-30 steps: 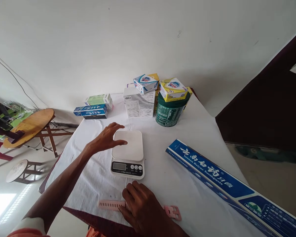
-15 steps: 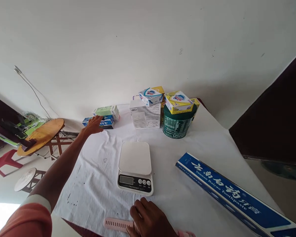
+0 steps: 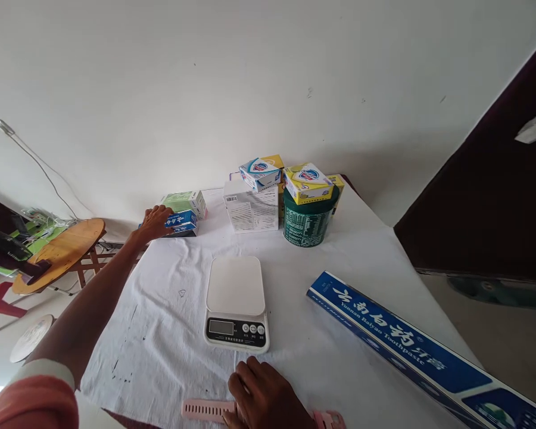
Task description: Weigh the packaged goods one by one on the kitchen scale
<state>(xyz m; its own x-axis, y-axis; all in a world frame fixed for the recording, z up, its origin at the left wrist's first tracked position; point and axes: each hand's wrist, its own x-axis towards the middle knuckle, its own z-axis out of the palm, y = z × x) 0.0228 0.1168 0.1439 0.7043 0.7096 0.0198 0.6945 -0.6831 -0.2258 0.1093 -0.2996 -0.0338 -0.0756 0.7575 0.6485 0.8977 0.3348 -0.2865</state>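
I see the left hand (image 3: 154, 224) over the blue box (image 3: 181, 220), far left on the desk (image 3: 295, 339); whether its fingers grip, I can't tell. The right hand (image 3: 268, 396) curls over a pink strap (image 3: 205, 409), hold hidden.

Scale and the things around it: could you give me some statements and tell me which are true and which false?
1. The left hand is at the small blue box. True.
2. The scale stands on the green tub. False: it stands on the white cloth, nearer the person than the tub.
3. The right hand covers part of the pink strap. True.
4. The long box lies left of the scale. False: it lies to the right.
5. A yellow-white box sits on the tub. True.
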